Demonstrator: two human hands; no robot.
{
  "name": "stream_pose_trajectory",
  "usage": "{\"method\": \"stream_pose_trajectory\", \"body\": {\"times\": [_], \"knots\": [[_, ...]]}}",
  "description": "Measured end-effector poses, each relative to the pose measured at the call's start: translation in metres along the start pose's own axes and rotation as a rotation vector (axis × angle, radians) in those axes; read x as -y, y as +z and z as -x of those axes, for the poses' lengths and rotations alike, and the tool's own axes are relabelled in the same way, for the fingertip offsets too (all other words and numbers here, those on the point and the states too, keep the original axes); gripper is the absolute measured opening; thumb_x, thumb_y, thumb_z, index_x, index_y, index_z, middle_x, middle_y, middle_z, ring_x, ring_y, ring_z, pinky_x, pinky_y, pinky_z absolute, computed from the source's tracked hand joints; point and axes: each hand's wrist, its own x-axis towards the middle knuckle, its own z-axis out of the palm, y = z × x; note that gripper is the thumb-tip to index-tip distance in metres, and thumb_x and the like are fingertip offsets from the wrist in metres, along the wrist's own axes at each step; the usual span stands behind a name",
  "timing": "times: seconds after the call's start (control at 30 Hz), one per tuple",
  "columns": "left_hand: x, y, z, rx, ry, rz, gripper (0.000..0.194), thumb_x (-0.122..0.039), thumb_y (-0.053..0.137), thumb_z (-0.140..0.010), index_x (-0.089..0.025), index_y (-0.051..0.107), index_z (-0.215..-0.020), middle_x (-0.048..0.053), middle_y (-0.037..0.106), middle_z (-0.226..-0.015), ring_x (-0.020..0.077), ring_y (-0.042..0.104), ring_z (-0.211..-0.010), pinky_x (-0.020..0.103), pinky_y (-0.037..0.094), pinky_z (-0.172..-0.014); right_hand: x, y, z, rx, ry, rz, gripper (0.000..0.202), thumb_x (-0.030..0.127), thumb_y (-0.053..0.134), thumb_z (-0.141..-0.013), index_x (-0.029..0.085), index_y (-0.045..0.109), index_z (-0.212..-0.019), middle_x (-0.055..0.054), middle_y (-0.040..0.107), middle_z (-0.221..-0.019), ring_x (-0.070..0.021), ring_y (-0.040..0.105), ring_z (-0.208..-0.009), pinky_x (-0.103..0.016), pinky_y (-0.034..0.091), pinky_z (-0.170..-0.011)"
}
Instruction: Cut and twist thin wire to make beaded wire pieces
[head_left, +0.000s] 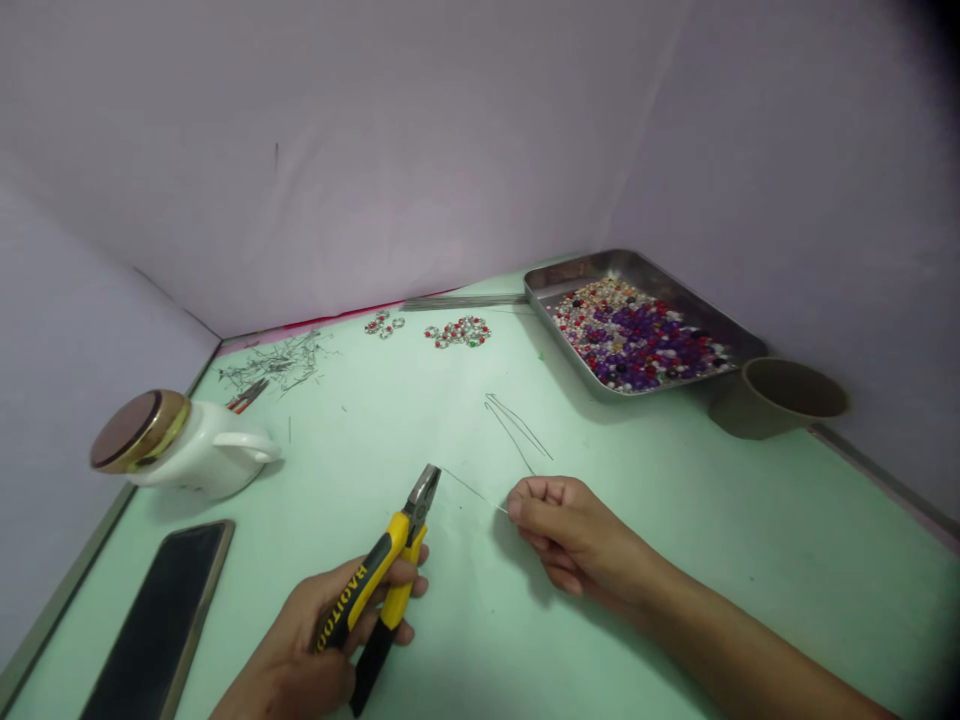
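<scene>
My left hand (330, 620) is wrapped round the yellow and black handles of combination pliers (405, 540), whose jaws point up and away. My right hand (562, 530) pinches a thin metal wire (472, 490) between thumb and fingertips. The wire's free end reaches left to just beside the plier jaws; whether the jaws touch it I cannot tell. Beyond my right hand lie a few bent wires (517, 425) with small hooks at their far ends. Farther back sit two small groups of beaded rings (457, 332), red and clear.
A metal tray (592, 375) of mixed beads stands at the back right, beside a dark cup (780, 400). At left are a lidded white mug (202, 450), a phone (161, 620), wire scraps (281, 360) and red-handled pliers (249, 396). Straight wires (465, 301) lie along the back wall.
</scene>
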Motion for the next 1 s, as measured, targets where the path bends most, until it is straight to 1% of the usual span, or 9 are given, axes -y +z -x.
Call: {"method": "stream_pose_trajectory", "body": {"times": [0.1, 0.17, 0.3, 0.4, 0.5, 0.63, 0.8, 0.9, 1.0], "knots": [[0.001, 0.0, 0.001, 0.012, 0.009, 0.054, 0.047, -0.003, 0.056, -0.045, -0.019, 0.067, -0.088, 0.009, 0.06, -0.107, 0.0386, 0.046, -0.102, 0.043, 0.043, -0.074, -0.001, 0.0, 0.0, -0.018, 0.004, -0.019, 0.019, 0.027, 0.056, -0.066, 0.017, 0.044, -0.057, 0.01, 0.033, -0.042, -0.001, 0.017, -0.031, -0.013, 0.023, -0.025], [-0.001, 0.003, 0.002, 0.004, 0.013, 0.05, 0.046, -0.002, 0.056, -0.046, -0.018, 0.067, -0.088, 0.01, 0.059, -0.109, 0.0382, 0.045, -0.104, 0.043, 0.042, -0.075, -0.002, 0.0, -0.001, -0.02, -0.003, -0.023, 0.019, 0.027, 0.056, -0.067, 0.017, 0.044, -0.057, 0.009, 0.034, -0.043, -0.001, 0.017, -0.031, -0.013, 0.023, -0.025], [-0.009, 0.01, 0.004, -0.031, -0.003, -0.022, 0.047, 0.002, 0.053, -0.046, -0.019, 0.067, -0.085, 0.008, 0.061, -0.105, 0.0363, 0.046, -0.103, 0.039, 0.044, -0.073, -0.004, -0.001, -0.001, -0.02, -0.014, -0.004, 0.018, 0.027, 0.056, -0.067, 0.017, 0.044, -0.058, 0.009, 0.035, -0.044, -0.0009, 0.018, -0.031, -0.013, 0.025, -0.025], [-0.012, 0.012, 0.004, -0.024, 0.005, -0.053, 0.047, 0.002, 0.053, -0.045, -0.018, 0.067, -0.084, 0.008, 0.062, -0.104, 0.0368, 0.048, -0.101, 0.039, 0.045, -0.073, -0.003, 0.0, -0.001, -0.024, -0.008, 0.012, 0.018, 0.027, 0.056, -0.067, 0.017, 0.044, -0.057, 0.009, 0.035, -0.044, -0.001, 0.019, -0.03, -0.014, 0.025, -0.025], [-0.012, 0.011, 0.004, -0.032, -0.004, -0.104, 0.048, 0.003, 0.052, -0.046, -0.019, 0.067, -0.085, 0.007, 0.06, -0.108, 0.0358, 0.049, -0.101, 0.039, 0.044, -0.074, -0.002, 0.001, -0.001, -0.027, -0.008, 0.015, 0.018, 0.027, 0.056, -0.067, 0.017, 0.044, -0.057, 0.009, 0.035, -0.043, -0.0011, 0.019, -0.03, -0.014, 0.025, -0.025], [-0.009, 0.011, 0.002, -0.008, -0.007, -0.134, 0.047, 0.004, 0.05, -0.047, -0.019, 0.067, -0.085, 0.008, 0.058, -0.111, 0.0352, 0.048, -0.102, 0.038, 0.044, -0.073, -0.002, 0.001, 0.0, -0.031, -0.01, 0.021, 0.018, 0.026, 0.055, -0.067, 0.017, 0.044, -0.057, 0.009, 0.035, -0.044, -0.001, 0.02, -0.031, -0.013, 0.025, -0.025], [-0.006, 0.016, 0.001, -0.096, 0.028, -0.21, 0.041, 0.001, 0.048, -0.048, -0.016, 0.067, -0.08, 0.01, 0.061, -0.105, 0.0327, 0.054, -0.091, 0.037, 0.045, -0.068, -0.005, 0.0, -0.002, -0.027, -0.022, 0.037, 0.015, 0.025, 0.054, -0.067, 0.017, 0.045, -0.058, 0.009, 0.034, -0.043, -0.0012, 0.021, -0.03, -0.013, 0.026, -0.025], [-0.007, 0.017, 0.001, -0.076, 0.079, -0.226, 0.045, 0.001, 0.045, -0.045, -0.015, 0.066, -0.081, 0.01, 0.062, -0.101, 0.0307, 0.055, -0.087, 0.033, 0.045, -0.063, -0.006, -0.001, -0.003, -0.022, -0.029, 0.034, 0.015, 0.024, 0.054, -0.067, 0.016, 0.045, -0.058, 0.009, 0.034, -0.043, -0.0012, 0.021, -0.03, -0.013, 0.026, -0.025], [-0.011, 0.015, 0.003, -0.03, 0.084, -0.252, 0.054, 0.0, 0.038, -0.04, -0.015, 0.064, -0.085, 0.008, 0.06, -0.103, 0.0295, 0.053, -0.09, 0.031, 0.044, -0.065, -0.006, -0.001, -0.002, -0.012, -0.032, 0.038, 0.015, 0.024, 0.053, -0.067, 0.017, 0.045, -0.057, 0.009, 0.035, -0.043, -0.0011, 0.021, -0.03, -0.013, 0.026, -0.025]]}}
